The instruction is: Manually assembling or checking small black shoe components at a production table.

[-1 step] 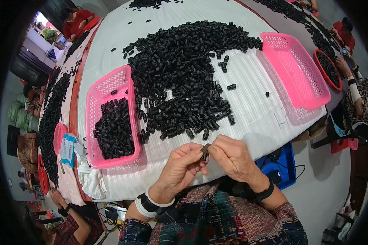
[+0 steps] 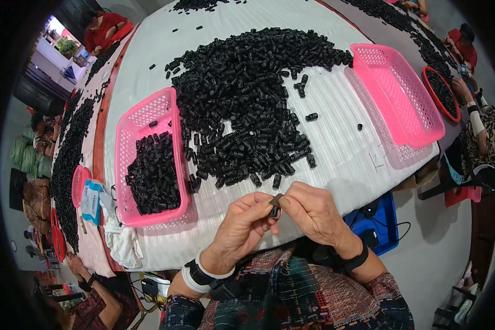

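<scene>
Close to the table's near edge, my two hands meet at the fingertips. My left hand (image 2: pixel 242 225) is closed, pinching a small black cylindrical plastic part (image 2: pixel 274 212) that its fingers partly cover. Between thumb and fingers, my right hand (image 2: pixel 313 212) grips a small flat dark brown piece (image 2: pixel 277 199), which lies against the top of that part and reaches my left thumb. What the flat piece is cannot be made out. Just beyond my hands spreads a big heap of similar black parts (image 2: pixel 236 110).
Left of the heap, a pink basket (image 2: pixel 181 212) holds many black parts. Another pink basket (image 2: pixel 418 104) stands at the right with a bare bottom. A white cloth (image 2: pixel 122 245) and a blue-and-white packet (image 2: pixel 92 202) lie far left. Below the right edge sits a blue crate (image 2: pixel 388 236). Other people work around.
</scene>
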Demonstrator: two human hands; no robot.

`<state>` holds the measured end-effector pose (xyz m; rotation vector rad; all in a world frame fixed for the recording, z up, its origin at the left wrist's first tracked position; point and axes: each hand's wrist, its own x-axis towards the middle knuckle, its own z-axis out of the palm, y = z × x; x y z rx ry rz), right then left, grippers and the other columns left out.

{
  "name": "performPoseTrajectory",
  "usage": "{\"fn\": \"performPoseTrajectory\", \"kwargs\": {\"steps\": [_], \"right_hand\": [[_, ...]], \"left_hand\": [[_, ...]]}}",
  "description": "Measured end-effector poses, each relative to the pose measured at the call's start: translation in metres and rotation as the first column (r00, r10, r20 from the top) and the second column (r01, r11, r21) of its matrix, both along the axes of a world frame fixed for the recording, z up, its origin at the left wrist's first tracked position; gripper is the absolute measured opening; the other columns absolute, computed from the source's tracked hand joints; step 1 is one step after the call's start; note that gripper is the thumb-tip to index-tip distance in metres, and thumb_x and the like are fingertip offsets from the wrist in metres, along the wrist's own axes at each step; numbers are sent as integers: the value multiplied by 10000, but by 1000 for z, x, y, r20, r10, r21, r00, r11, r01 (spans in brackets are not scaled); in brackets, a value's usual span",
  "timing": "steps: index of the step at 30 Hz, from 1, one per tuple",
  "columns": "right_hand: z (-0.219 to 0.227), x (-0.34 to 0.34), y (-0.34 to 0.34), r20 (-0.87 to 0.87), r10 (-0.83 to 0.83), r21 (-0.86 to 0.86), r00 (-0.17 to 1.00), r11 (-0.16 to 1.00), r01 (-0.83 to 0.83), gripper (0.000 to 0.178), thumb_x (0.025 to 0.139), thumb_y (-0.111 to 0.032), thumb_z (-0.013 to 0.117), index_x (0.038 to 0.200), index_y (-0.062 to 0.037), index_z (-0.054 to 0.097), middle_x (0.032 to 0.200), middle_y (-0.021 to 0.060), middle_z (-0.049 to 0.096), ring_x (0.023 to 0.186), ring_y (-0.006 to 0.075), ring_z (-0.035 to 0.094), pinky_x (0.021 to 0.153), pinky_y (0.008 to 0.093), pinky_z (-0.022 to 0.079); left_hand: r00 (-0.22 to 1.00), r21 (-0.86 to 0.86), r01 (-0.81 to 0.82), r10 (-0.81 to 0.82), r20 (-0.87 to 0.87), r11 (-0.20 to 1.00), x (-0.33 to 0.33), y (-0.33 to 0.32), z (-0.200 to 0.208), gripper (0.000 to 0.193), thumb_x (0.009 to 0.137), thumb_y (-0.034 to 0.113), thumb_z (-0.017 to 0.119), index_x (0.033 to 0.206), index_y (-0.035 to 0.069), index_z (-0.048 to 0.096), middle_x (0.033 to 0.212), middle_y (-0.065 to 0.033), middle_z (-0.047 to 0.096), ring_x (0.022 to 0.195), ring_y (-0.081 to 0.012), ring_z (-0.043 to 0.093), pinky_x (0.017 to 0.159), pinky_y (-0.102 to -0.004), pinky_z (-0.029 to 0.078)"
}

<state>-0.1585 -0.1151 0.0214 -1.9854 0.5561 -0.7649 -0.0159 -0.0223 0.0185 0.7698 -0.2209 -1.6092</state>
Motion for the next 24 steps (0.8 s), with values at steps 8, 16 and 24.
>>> {"fn": "performPoseTrajectory", "kwargs": {"steps": [8,16,24], "right_hand": [[-7,0,2,40,47,161,998,985,-53,207,873,-139,485,710,-12,502,621,80,479,547,199,491,497,301,375],[0,13,17,232,-78,-410,970,896,171,494,477,-47,763,941,-11,600,739,93,533,600,245,513,511,327,417],[-9,15,20,317,-34,-624,948,745,235,494,471,-43,719,950,11,611,691,59,542,534,199,491,455,303,354]], "left_hand": [[998,83,-62,60,27,995,3,-2,-7,157,849,157,588,906,11,577,773,-46,581,641,-106,541,558,-259,492],[998,21,-26,27,-62,999,0,3,-2,174,894,205,523,899,35,562,777,-26,571,651,-87,540,604,-226,473],[998,-48,-42,40,-44,998,-4,7,5,184,897,198,516,884,18,551,767,-42,573,653,-120,570,613,-239,483]]}}
